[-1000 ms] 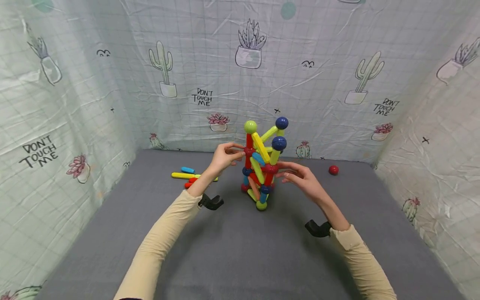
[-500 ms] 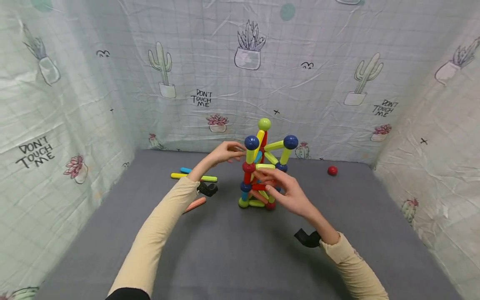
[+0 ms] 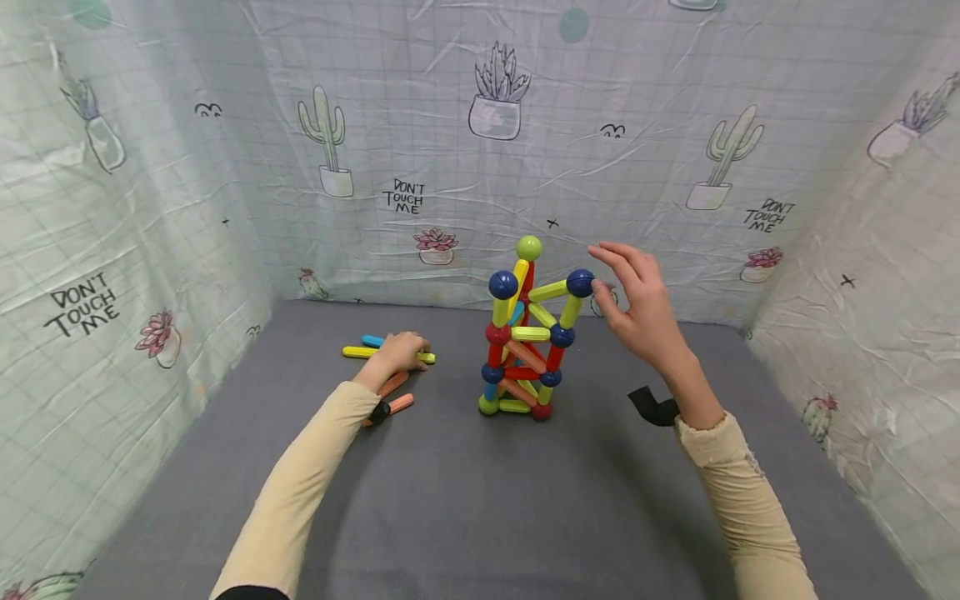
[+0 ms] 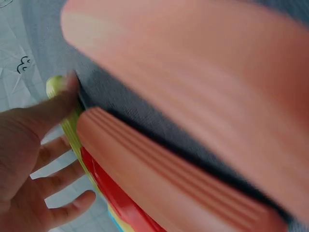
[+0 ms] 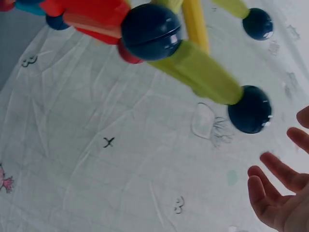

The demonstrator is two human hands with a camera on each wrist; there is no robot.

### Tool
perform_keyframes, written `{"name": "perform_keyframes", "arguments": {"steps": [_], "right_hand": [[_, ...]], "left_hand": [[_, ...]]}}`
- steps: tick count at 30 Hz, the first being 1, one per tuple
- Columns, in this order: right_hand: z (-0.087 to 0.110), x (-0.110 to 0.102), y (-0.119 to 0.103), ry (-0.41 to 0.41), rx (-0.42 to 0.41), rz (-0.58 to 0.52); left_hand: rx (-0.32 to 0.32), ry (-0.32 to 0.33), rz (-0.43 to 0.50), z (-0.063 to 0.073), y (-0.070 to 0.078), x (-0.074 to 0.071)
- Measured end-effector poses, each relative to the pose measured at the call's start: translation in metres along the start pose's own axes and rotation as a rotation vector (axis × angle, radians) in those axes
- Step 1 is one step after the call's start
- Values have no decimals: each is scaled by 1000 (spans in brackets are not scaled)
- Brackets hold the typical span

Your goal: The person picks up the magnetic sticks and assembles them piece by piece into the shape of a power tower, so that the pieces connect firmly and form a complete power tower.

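Observation:
A tower of magnetic sticks and balls (image 3: 521,374) stands upright on the grey table, topped by a lime ball (image 3: 528,248) and two dark blue balls. My right hand (image 3: 643,312) is raised beside the tower, fingers spread and holding nothing. Its thumb is right by the right-hand blue ball (image 3: 580,283); the right wrist view has a gap between fingertips and ball (image 5: 250,109). My left hand (image 3: 397,353) is low over the loose sticks. In the left wrist view its thumb overlaps a lime stick (image 4: 72,129), with the other fingers loosely bent on the far side.
Around the left hand lie a yellow stick (image 3: 358,352), a blue stick (image 3: 372,341) and orange sticks (image 3: 401,402); a red stick (image 4: 113,188) shows in the left wrist view. A red ball was at the back right, where the right arm now passes. A printed curtain (image 3: 420,125) encloses the table.
The tower has turned, then stayed put. My left hand has left it and dropped leftward to the loose sticks. My right hand has moved from its front up to its right side.

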State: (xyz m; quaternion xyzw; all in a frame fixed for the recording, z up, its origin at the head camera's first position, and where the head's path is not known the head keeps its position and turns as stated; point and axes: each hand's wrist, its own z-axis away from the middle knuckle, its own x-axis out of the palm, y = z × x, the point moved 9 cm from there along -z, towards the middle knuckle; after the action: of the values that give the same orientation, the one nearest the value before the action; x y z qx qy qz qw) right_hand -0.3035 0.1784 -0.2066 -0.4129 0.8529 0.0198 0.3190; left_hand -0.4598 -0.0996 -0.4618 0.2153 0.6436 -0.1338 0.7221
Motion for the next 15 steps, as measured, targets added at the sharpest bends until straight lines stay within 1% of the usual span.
{"name": "perform_keyframes", "arguments": {"steps": [3,6,7,10,12,15], "right_hand": [[-2,11,6,-63,14,12],[0,19,7,-97,21,18],[0,21,7,-105,22,13],[2,24,7,-116,19,-9],[2,24,6,-114,15,-23],[2,24,5,-111,11,-31]], "left_hand": [[-12,-25,25,3,-1,0],[-6,-26,5,8,-5,-1],[-7,-14,-6,10,-6,-2],[-1,53,-36,15,-10,-7],[-3,95,-32,18,-13,-9],[17,153,-16,21,-15,-12]]}}
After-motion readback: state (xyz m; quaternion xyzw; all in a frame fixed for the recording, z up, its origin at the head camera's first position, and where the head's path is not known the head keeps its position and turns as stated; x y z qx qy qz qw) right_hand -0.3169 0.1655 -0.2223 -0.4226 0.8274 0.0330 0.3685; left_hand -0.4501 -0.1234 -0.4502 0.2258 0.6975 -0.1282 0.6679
